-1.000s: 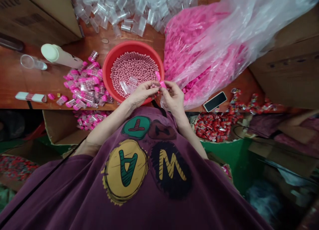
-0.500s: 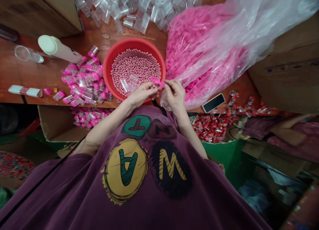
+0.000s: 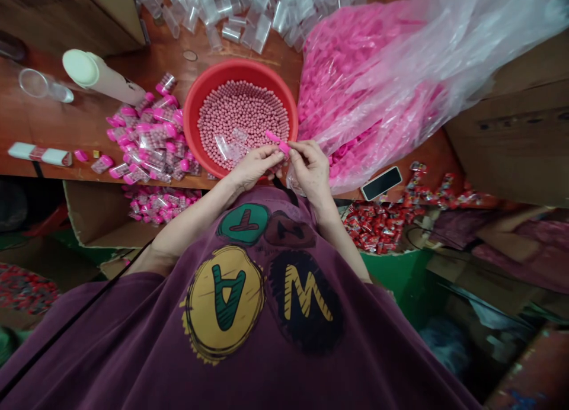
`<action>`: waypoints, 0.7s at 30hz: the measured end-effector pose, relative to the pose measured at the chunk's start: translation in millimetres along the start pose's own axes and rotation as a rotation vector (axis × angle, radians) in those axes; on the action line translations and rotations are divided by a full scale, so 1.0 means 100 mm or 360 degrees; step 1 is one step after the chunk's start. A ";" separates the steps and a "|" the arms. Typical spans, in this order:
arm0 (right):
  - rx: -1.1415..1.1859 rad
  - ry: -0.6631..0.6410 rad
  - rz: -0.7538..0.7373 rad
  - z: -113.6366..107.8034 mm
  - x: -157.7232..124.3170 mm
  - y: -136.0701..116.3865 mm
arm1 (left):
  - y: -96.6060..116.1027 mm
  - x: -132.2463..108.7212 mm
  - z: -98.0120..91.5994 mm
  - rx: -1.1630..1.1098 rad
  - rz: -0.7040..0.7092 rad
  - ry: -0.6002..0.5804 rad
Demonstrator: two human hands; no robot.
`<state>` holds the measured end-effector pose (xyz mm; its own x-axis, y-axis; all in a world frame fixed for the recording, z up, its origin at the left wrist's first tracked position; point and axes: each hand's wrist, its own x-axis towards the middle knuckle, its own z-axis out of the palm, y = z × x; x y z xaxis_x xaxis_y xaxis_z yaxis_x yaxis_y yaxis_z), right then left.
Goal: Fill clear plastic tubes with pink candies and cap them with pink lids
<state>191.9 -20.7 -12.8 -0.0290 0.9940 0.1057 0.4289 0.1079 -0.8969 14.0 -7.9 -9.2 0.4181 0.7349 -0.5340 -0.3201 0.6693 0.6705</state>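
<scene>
Over the near rim of a red basin [image 3: 189, 114] full of small pink balls [image 3: 242, 111], my two hands meet. My left hand [image 3: 255, 167] is closed in a pinch on a small clear tube, mostly hidden by the fingers. Between the fingertips of my right hand [image 3: 312, 164], also closed, is a bright pink plastic cap [image 3: 283, 147] with a spoon-like strip pointing up and left. The cap sits at the tube's mouth; whether it is seated I cannot tell. A couple of clear tubes [image 3: 221, 146] lie on the balls.
Filled, pink-capped tubes [image 3: 153, 140] are heaped left of the basin, with more in a cardboard box [image 3: 95, 217] below. Empty clear tubes [image 3: 231, 31] lie behind. Right stand a bag of pink caps [image 3: 351, 72], a phone [image 3: 381, 183] and red-wrapped pieces [image 3: 377, 226]. A bottle [image 3: 102, 78] stands left.
The pink cap has turned in my fingers, so its spoon-like strip now shows edge-on and points higher. Both hands stay nearly in place; the view has shifted slightly.
</scene>
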 end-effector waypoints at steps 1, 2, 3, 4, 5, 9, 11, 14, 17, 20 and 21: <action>0.0000 0.0028 0.0004 0.01 -0.01 0.01 | 0.00 0.00 0.01 -0.0002 -0.0006 0.0000; -0.0004 0.0046 0.0002 0.02 -0.01 0.02 | 0.00 0.00 0.02 -0.0011 -0.0011 -0.0003; -0.0008 0.0051 -0.0004 0.03 -0.01 0.03 | -0.01 0.00 0.03 -0.0026 -0.0014 -0.0004; -0.0010 0.0042 -0.0012 0.04 -0.01 0.03 | -0.02 0.00 0.04 -0.0048 -0.0016 0.0000; -0.0010 0.0026 -0.0018 0.04 -0.01 0.02 | -0.03 -0.01 0.04 -0.0073 -0.0013 0.0006; 0.0019 -0.0081 -0.0047 0.01 0.01 -0.03 | -0.04 -0.04 0.03 -0.0112 0.0048 0.0004; 0.0022 -0.0127 -0.0075 -0.01 0.01 -0.09 | -0.02 -0.06 0.01 -0.0057 0.0096 -0.0026; -0.0035 -0.0156 -0.0105 -0.01 0.00 -0.18 | 0.02 -0.08 0.01 0.0040 0.0147 -0.0050; -0.0068 -0.0229 -0.0128 -0.02 -0.03 -0.25 | 0.02 -0.09 0.00 0.0079 0.0158 -0.0030; -0.0057 -0.0347 -0.0176 -0.05 -0.04 -0.26 | 0.00 -0.11 -0.04 0.0150 0.0146 -0.0039; -0.0035 -0.0388 -0.0178 -0.06 -0.04 -0.24 | 0.01 -0.12 -0.07 0.0202 0.0140 -0.0040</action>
<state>187.2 -27.3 11.3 -0.2929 0.9515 0.0944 0.4304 0.2193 -0.8756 3.4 -15.3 -5.8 0.4150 0.7860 -0.4583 -0.2470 0.5822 0.7746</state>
